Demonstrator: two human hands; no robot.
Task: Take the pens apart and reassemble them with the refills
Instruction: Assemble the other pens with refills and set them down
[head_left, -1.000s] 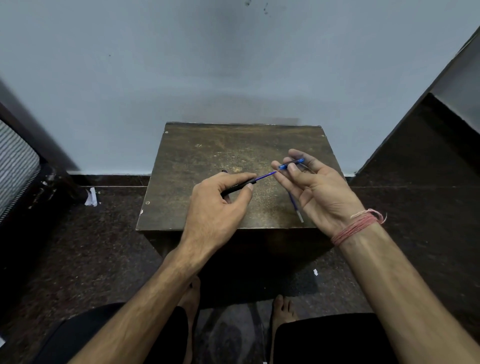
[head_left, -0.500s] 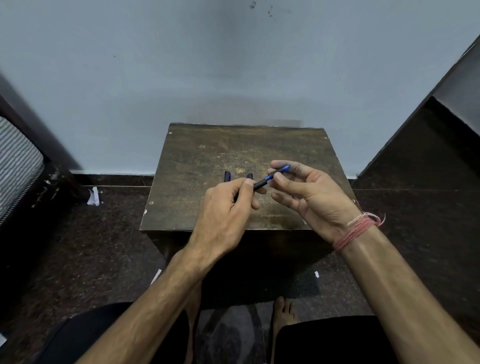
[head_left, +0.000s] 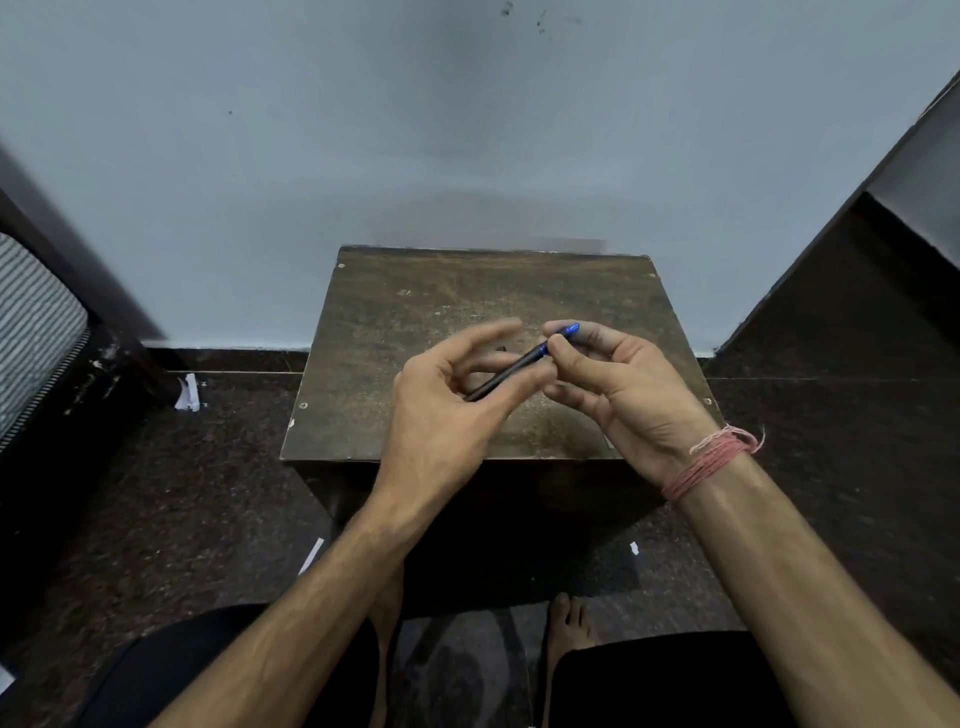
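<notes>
Above the middle of the brown desk (head_left: 415, 312), in the head view, a dark pen (head_left: 511, 370) with a blue end lies slanted between the two hands. The right hand (head_left: 618, 384), with a pink thread band (head_left: 711, 460) at its wrist, pinches the pen's blue end between thumb and forefinger. The left hand (head_left: 447, 410) cradles the dark barrel's lower end on loosely curled fingers, its forefinger blurred and lifted off. A white paper scrap (head_left: 188, 393) lies on the floor left of the desk.
</notes>
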